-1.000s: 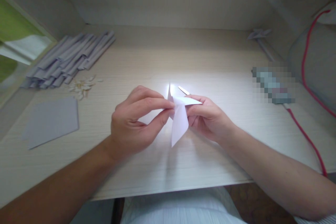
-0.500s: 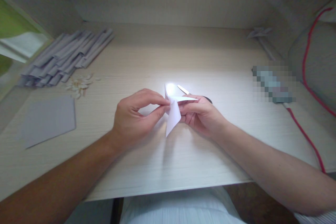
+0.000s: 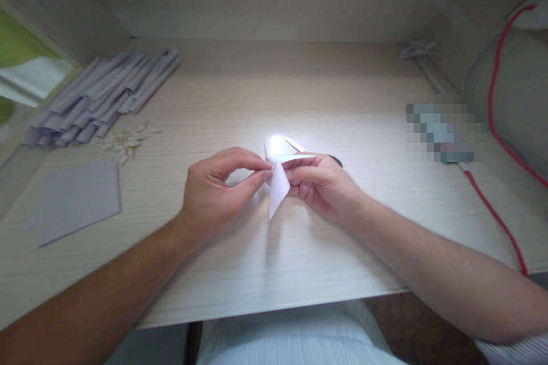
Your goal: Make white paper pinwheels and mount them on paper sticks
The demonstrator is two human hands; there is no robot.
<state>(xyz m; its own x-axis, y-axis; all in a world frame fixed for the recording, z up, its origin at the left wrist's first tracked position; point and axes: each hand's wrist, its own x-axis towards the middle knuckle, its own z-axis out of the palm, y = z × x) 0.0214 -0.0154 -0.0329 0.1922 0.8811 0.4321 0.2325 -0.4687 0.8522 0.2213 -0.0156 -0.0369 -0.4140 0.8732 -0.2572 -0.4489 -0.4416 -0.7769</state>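
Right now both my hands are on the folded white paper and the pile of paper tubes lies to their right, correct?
No, the head view shows the pile of paper tubes to your hands' left. Your left hand and right hand are on the folded white paper, as you said.

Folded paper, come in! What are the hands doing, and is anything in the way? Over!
Left hand: pinching folded paper. Right hand: holding its other side. Scissors partly hidden beyond right hand, probably not in the way.
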